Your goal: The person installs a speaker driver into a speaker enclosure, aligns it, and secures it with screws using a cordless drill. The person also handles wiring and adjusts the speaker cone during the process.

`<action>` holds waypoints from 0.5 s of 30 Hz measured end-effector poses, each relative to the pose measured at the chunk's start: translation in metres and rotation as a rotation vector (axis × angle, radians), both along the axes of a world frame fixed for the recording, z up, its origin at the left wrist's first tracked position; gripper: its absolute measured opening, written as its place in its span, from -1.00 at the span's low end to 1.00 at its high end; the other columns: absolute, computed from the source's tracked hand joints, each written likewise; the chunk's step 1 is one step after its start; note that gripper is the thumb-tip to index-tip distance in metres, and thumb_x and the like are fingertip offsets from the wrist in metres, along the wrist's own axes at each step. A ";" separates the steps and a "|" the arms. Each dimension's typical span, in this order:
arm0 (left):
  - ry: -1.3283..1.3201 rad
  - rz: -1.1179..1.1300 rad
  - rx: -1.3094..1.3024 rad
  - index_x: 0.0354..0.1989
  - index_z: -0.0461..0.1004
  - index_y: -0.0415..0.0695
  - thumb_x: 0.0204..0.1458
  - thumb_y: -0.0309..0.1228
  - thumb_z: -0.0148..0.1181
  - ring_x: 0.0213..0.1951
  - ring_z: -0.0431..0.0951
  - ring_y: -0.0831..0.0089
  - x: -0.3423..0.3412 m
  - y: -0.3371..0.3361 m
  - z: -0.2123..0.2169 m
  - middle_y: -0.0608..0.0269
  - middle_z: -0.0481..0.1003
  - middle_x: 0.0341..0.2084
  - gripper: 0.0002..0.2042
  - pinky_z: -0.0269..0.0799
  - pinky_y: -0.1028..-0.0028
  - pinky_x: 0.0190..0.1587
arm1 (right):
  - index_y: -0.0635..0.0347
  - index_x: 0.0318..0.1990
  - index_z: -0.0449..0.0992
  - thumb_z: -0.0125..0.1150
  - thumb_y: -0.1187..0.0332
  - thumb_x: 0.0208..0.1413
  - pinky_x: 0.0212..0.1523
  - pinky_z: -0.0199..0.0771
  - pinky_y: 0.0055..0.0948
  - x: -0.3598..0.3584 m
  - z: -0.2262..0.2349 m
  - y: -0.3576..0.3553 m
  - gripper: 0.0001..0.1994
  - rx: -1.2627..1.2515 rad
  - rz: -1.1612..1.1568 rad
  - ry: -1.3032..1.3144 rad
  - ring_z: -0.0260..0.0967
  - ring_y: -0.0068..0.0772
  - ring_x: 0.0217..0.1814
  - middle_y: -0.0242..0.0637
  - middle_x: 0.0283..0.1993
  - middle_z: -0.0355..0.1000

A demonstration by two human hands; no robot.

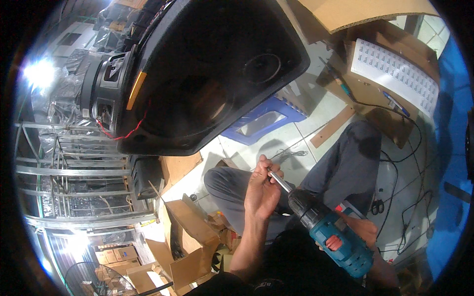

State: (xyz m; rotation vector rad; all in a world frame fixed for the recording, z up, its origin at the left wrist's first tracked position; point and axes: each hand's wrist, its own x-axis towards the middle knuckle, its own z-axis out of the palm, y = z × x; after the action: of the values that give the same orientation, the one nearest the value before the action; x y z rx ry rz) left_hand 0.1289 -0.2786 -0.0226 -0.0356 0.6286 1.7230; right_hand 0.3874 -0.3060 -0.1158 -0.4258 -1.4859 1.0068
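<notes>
My right hand (363, 229) is wrapped round the grip of a teal and black cordless drill (340, 246), held above my lap. A long silver driver bit (280, 181) points up and left from its black chuck. The fingers of my left hand (264, 190) are curled closed at the far end of the bit; whether a screw sits there is hidden. Beyond my hands a large black speaker cabinet (237, 29) leans over a blue plastic stool (266, 121). A loose speaker driver (111, 84) rests at its left side, with a red wire (131, 134) running into the cabinet's round opening.
Open cardboard boxes (185, 246) stand at lower left beside a metal frame (79, 170). At right, a soldering iron (340, 84), a pen (395, 102) and a label sheet (395, 71) lie on cardboard. Black cable (395, 182) and scissors (377, 206) lie on the tiles.
</notes>
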 end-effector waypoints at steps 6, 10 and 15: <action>-0.005 0.017 0.033 -0.05 0.37 -0.15 0.25 -0.42 0.11 -0.36 0.23 0.55 0.001 0.000 -0.001 0.37 0.42 -0.31 -0.83 0.24 0.59 -0.28 | 0.26 -0.29 0.62 0.44 0.07 -0.22 -0.47 0.55 -0.46 0.011 0.057 0.006 -0.57 -0.193 -0.033 -0.562 0.55 -0.40 -0.52 -0.28 -0.43 0.57; 0.312 0.039 -0.062 -0.05 0.38 -0.18 0.24 -0.42 0.12 -0.36 0.25 0.55 0.002 -0.001 0.000 0.36 0.42 -0.31 -0.83 0.25 0.58 -0.29 | 0.42 0.00 0.58 0.32 0.49 -0.11 -0.34 0.61 -0.48 0.018 0.081 0.020 -0.57 -0.197 0.109 -0.572 0.62 -0.41 -0.36 -0.16 -0.23 0.63; 0.356 0.056 -0.076 -0.12 0.40 -0.18 0.24 -0.42 0.12 -0.36 0.25 0.57 0.002 -0.001 0.001 0.36 0.42 -0.32 -0.86 0.24 0.58 -0.29 | 0.36 0.04 0.58 0.29 0.53 -0.09 -0.31 0.62 -0.49 0.013 0.076 0.021 -0.57 -0.179 0.076 -0.509 0.61 -0.45 -0.34 -0.17 -0.22 0.62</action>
State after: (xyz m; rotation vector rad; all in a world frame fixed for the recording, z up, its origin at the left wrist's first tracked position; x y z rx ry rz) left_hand 0.1311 -0.2796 -0.0220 0.2065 0.9628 1.7736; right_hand 0.4003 -0.2853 -0.0402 -0.8030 -1.8795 1.1501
